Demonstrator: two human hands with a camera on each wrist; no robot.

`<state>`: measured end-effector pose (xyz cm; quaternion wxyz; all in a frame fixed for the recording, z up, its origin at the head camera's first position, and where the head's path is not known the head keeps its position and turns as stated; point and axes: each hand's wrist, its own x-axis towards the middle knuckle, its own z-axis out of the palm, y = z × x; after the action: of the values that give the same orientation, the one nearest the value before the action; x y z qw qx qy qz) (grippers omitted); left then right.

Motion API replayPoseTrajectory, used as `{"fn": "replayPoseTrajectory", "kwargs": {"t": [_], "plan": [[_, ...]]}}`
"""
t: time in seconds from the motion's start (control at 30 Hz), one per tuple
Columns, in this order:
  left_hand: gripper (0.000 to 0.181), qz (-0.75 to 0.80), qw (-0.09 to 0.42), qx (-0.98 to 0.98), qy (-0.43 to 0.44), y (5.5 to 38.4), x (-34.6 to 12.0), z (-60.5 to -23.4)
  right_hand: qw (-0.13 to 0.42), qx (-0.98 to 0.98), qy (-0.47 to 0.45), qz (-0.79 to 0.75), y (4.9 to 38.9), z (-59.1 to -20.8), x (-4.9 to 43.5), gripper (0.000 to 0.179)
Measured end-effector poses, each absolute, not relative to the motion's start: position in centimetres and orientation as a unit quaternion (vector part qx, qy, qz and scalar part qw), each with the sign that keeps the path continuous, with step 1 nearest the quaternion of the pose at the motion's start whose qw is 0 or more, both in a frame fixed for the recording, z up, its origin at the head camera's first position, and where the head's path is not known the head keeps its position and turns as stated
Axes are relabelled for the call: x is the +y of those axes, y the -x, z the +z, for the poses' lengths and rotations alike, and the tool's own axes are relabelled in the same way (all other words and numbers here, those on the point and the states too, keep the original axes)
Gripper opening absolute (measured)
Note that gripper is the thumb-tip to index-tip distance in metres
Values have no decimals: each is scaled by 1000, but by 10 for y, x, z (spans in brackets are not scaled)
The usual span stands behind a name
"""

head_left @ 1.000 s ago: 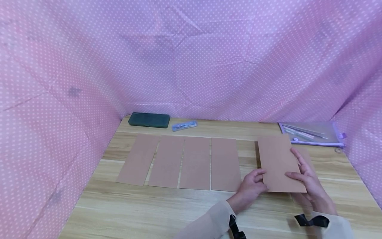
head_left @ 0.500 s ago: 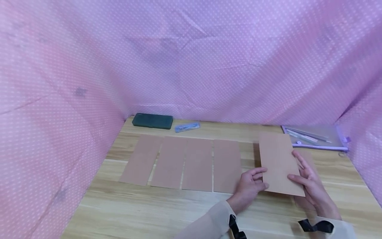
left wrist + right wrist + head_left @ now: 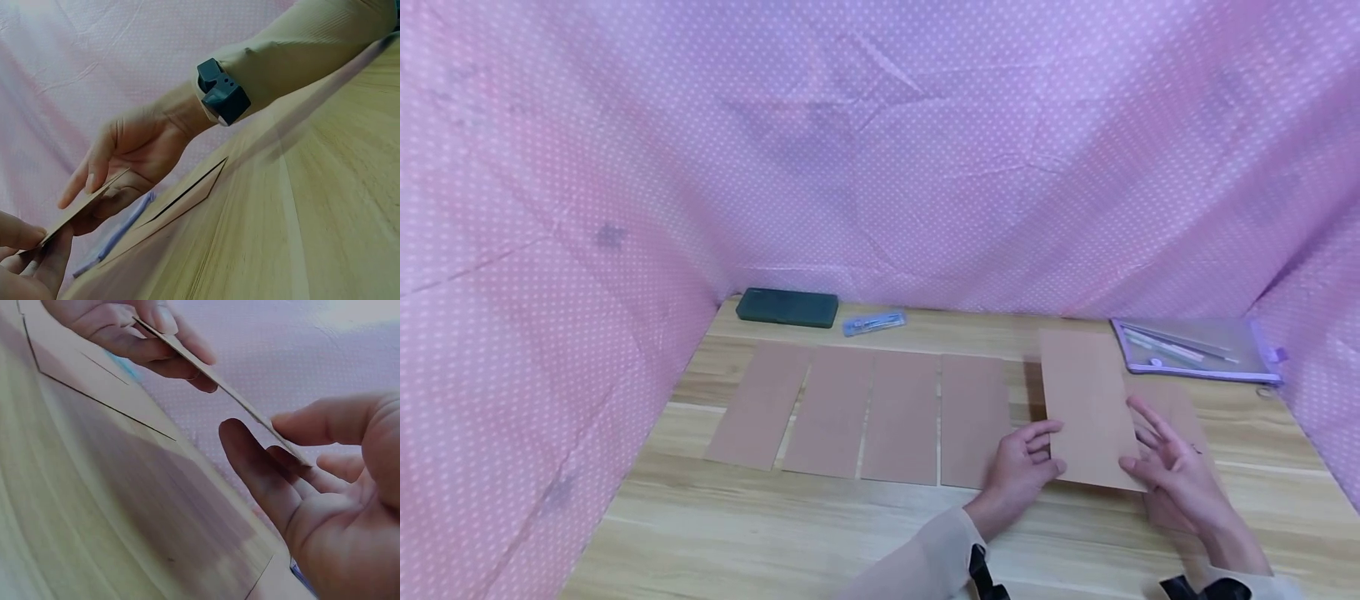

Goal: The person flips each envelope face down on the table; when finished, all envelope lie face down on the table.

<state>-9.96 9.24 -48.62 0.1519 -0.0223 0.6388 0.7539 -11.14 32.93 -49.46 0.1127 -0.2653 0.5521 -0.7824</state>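
Observation:
A brown kraft-paper card (image 3: 1086, 408) is held raised and tilted above the right side of the table, its thin edge showing in both wrist views. My left hand (image 3: 1018, 467) pinches its left edge near the lower corner, thumb on one face and fingers on the other. At the lower right edge, my right hand (image 3: 1183, 483) grips it between the thumb in front and fingers behind; the index finger extends away from the card. Beneath the right hand lies another brown card (image 3: 1172, 404), partly covered. Several like brown cards (image 3: 901, 417) lie side by side to the left.
A dark green case (image 3: 787, 307) and a small clear-blue packet (image 3: 874, 323) lie at the back of the wooden table (image 3: 760, 533). At the back right is a purple-edged zip pouch (image 3: 1232, 342) holding slim pen-like sticks. Pink dotted cloth (image 3: 880, 167) hangs around the table.
Both hands and the held card have shifted slightly left, uncovering more of the card beneath. My right index finger has moved off the card's edge. The head view has shifted a little.

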Motion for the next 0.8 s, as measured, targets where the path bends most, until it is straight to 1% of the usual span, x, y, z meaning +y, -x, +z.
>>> {"fn": "replayPoseTrajectory", "kwargs": {"t": [0.2, 0.33, 0.4, 0.53, 0.67, 0.8], "plan": [[50, 737, 143, 660, 14, 93, 86, -488, 115, 565, 272, -771, 106, -494, 326, 86], [50, 730, 139, 669, 11, 86, 82, -490, 121, 586, 258, -759, 103, -496, 323, 88], [50, 728, 140, 672, 13, 83, 81, -491, 115, 611, 249, -743, 100, -498, 322, 88], [52, 742, 160, 650, 25, 76, 80, -490, 106, 645, 236, -719, 97, -500, 320, 87], [61, 769, 179, 613, 15, 72, 79, -486, 83, 690, 211, -688, 94, -498, 316, 82], [70, 779, 180, 601, -2, 70, 79, -481, 67, 747, 157, -642, 91, -497, 312, 79]]}}
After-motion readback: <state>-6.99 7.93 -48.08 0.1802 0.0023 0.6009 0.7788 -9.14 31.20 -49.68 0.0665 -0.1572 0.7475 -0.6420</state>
